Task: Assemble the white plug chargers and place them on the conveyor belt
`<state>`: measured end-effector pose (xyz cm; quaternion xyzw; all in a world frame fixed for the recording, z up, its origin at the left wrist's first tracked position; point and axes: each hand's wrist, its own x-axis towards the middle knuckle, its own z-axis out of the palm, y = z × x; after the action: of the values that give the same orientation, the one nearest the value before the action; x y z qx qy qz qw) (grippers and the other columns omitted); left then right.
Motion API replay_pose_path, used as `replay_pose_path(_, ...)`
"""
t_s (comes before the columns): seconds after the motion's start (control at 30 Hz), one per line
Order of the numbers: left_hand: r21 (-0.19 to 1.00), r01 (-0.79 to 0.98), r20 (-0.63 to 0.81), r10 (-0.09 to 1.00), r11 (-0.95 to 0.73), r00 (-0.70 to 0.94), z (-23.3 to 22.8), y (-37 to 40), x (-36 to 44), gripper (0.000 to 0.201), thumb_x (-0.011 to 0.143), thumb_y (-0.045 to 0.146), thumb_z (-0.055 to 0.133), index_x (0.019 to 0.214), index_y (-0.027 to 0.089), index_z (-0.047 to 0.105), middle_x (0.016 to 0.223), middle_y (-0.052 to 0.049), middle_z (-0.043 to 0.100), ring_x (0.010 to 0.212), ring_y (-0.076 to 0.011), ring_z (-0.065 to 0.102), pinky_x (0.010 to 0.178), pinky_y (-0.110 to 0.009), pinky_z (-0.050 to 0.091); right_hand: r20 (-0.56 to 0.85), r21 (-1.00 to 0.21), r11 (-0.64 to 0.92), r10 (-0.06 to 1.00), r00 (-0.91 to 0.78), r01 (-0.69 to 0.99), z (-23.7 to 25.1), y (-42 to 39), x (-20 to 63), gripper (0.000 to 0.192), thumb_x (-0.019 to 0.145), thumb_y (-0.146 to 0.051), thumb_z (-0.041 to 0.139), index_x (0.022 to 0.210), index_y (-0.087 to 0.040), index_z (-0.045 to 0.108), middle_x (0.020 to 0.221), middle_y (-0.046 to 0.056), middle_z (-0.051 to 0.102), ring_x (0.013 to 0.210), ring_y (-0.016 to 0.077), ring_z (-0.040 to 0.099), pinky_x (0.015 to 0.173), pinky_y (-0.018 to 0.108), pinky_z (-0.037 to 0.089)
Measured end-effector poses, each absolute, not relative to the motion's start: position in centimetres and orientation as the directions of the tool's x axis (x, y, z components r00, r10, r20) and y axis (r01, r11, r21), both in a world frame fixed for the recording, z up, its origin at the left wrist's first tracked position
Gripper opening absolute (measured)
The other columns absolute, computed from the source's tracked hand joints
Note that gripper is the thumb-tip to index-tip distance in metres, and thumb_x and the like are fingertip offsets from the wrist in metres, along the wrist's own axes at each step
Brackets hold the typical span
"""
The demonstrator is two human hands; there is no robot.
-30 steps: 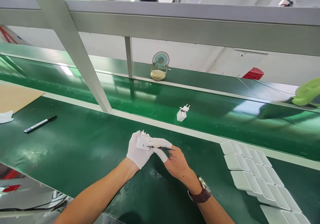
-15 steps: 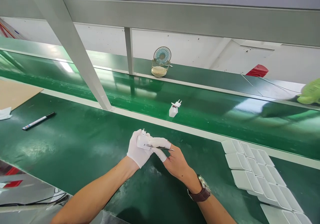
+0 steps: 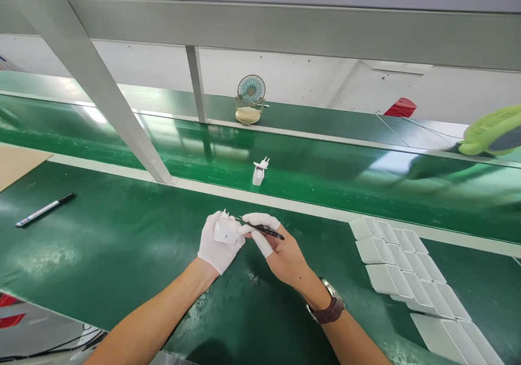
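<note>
My left hand, in a white glove, is closed around a white plug-in charger. Its prongs point away from me, and a small dark slot shows on its near face. White covers sit on the fingers of my right hand, which pinches a pair of black tweezers. The tweezers' thin tip reaches left, close to the charger's far right side; whether it touches cannot be made out. Farther off, on the green belt, stands another white charger housing with its pronged top sitting askew.
Open white housings stand in rows on the green bench at right. A marker pen and a brown board lie at left. Beyond the belt are a small fan and a green fan. A slanted metal post rises at left.
The tweezers have lifted from the charger's near face by the slot and swung toward its far right side. The belt charger and surroundings appear shifted left in view.
</note>
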<state>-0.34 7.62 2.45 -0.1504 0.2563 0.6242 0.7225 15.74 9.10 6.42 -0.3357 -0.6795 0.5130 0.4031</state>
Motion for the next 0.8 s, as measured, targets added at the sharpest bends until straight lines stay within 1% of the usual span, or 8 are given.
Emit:
replay_pose_path(0.07, 0.125, -0.977, -0.554, 0.829, 0.174, 0.076, 2.5, 7.6, -0.3, 0.019, 0.088, 0.032, 0.058, 0.077, 0.016, 0.060, 0.067, -0.003, 0.061, 0.057, -0.0172, 0.060, 0.054, -0.032, 0.052, 0.177, -0.970, 0.235, 0.858, -0.482, 0.062, 6.8, 9.2, 16.0, 0.022, 0.098, -0.031, 0.054, 0.116, -0.027, 0.066, 0.115, 0.005, 0.073, 0.096, 0.0195, 0.074, 0.091, 0.037, 0.062)
replay_pose_path(0.13, 0.144, -0.973, -0.562, 0.824, 0.178, 0.067, 2.6, 7.6, -0.2, 0.019, 0.088, 0.031, 0.058, 0.078, 0.016, 0.061, 0.065, -0.003, 0.061, 0.056, -0.0178, 0.060, 0.052, -0.031, 0.051, 0.172, -0.968, 0.238, 0.855, -0.489, 0.076, 6.9, 9.3, 16.1, 0.020, 0.095, -0.032, 0.059, 0.112, -0.027, 0.068, 0.109, 0.005, 0.075, 0.092, 0.0198, 0.075, 0.088, 0.037, 0.063)
replay_pose_path(0.2, 0.146, -0.973, -0.569, 0.820, 0.177, 0.064, 2.8, 7.5, -0.1, 0.018, 0.088, 0.030, 0.057, 0.078, 0.016, 0.061, 0.064, -0.003, 0.060, 0.056, -0.0178, 0.061, 0.051, -0.030, 0.050, 0.189, -0.965, 0.254, 0.853, -0.486, 0.071, 6.7, 9.3, 16.2, 0.019, 0.092, -0.032, 0.065, 0.109, -0.026, 0.070, 0.107, 0.004, 0.075, 0.094, 0.0204, 0.074, 0.088, 0.036, 0.063)
replay_pose_path(0.27, 0.132, -0.975, -0.572, 0.817, 0.178, 0.071, 3.0, 7.5, -0.1, 0.018, 0.088, 0.030, 0.059, 0.078, 0.016, 0.061, 0.065, -0.003, 0.061, 0.056, -0.0172, 0.061, 0.050, -0.029, 0.049, 0.202, -0.958, 0.278, 0.825, -0.528, 0.068, 6.4, 9.4, 16.1, 0.018, 0.092, -0.030, 0.064, 0.109, -0.027, 0.070, 0.109, 0.004, 0.074, 0.098, 0.0202, 0.073, 0.090, 0.034, 0.062)
replay_pose_path(0.4, 0.110, -0.978, -0.598, 0.798, 0.175, 0.075, 3.1, 7.5, -0.2, 0.015, 0.086, 0.029, 0.062, 0.080, 0.015, 0.060, 0.068, -0.003, 0.062, 0.058, -0.0157, 0.062, 0.051, -0.027, 0.049, 0.251, -0.910, 0.403, 0.723, -0.643, 0.098, 5.6, 9.5, 16.0, 0.023, 0.098, -0.026, 0.056, 0.116, -0.031, 0.069, 0.116, 0.003, 0.071, 0.103, 0.0186, 0.070, 0.095, 0.035, 0.059)
replay_pose_path(0.5, 0.123, -0.977, -0.603, 0.795, 0.176, 0.067, 2.8, 7.6, -0.3, 0.015, 0.086, 0.029, 0.062, 0.082, 0.015, 0.061, 0.067, -0.002, 0.060, 0.058, -0.0160, 0.062, 0.054, -0.028, 0.051, 0.337, -0.848, 0.519, 0.683, -0.648, 0.107, 5.0, 9.5, 15.9, 0.025, 0.098, -0.024, 0.056, 0.119, -0.032, 0.067, 0.119, 0.004, 0.070, 0.111, 0.0208, 0.067, 0.100, 0.039, 0.056)
replay_pose_path(0.6, 0.125, -0.978, -0.608, 0.792, 0.168, 0.058, 2.5, 7.6, -0.3, 0.013, 0.085, 0.028, 0.062, 0.082, 0.015, 0.061, 0.065, -0.001, 0.059, 0.057, -0.0154, 0.062, 0.055, -0.027, 0.051, 0.369, -0.821, 0.558, 0.676, -0.638, 0.117, 4.4, 9.4, 15.7, 0.025, 0.098, -0.024, 0.055, 0.121, -0.031, 0.066, 0.119, 0.005, 0.070, 0.115, 0.0224, 0.065, 0.100, 0.041, 0.056)
replay_pose_path(0.8, 0.122, -0.977, -0.628, 0.776, 0.172, 0.058, 2.3, 7.5, -0.3, 0.014, 0.085, 0.027, 0.062, 0.080, 0.015, 0.060, 0.066, -0.002, 0.060, 0.058, -0.0147, 0.062, 0.054, -0.026, 0.051, 0.337, -0.820, 0.548, 0.694, -0.636, 0.164, 4.2, 9.4, 15.5, 0.026, 0.098, -0.024, 0.055, 0.120, -0.032, 0.065, 0.116, 0.004, 0.072, 0.113, 0.0221, 0.067, 0.097, 0.039, 0.057)
